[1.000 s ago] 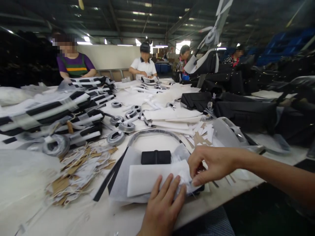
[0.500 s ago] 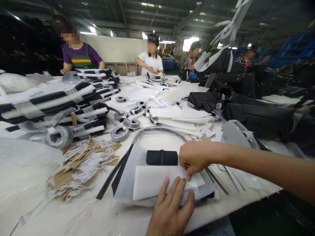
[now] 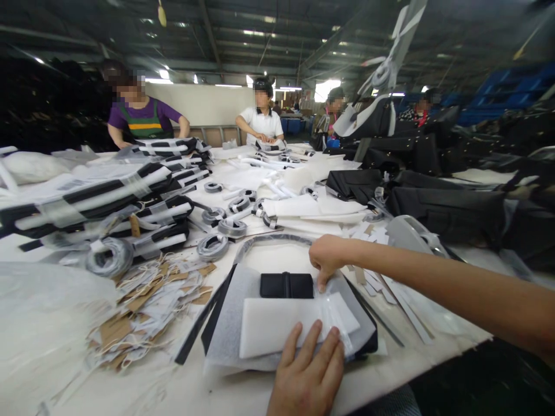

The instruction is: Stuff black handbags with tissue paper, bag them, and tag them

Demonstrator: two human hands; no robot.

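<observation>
A bag wrapped in thin white paper (image 3: 228, 323) lies on the table, its grey-wrapped handle (image 3: 277, 237) arching away from me. On it are a black strap piece (image 3: 286, 285) and a white foam sheet (image 3: 269, 326). My left hand (image 3: 306, 372) lies spread, palm down, on the foam's near right part and holds nothing. My right hand (image 3: 327, 260) reaches in from the right, fingers closed and pointing down at the upper end of a clear plastic strip (image 3: 333, 315) across the foam's right side. The fingertips' hold is partly hidden.
Paper tags with strings (image 3: 143, 306) lie left, below wrapped bundles (image 3: 99, 196). Coiled grey straps (image 3: 212, 247) sit beyond the bag. Black bags (image 3: 446, 208) pile up at right. The table's near edge (image 3: 433, 370) slants at lower right. Several people work across the table.
My right hand has moved up and away from my left hand, toward the strip's upper end. My left hand remains spread on the foam. The camera view has tilted slightly.
</observation>
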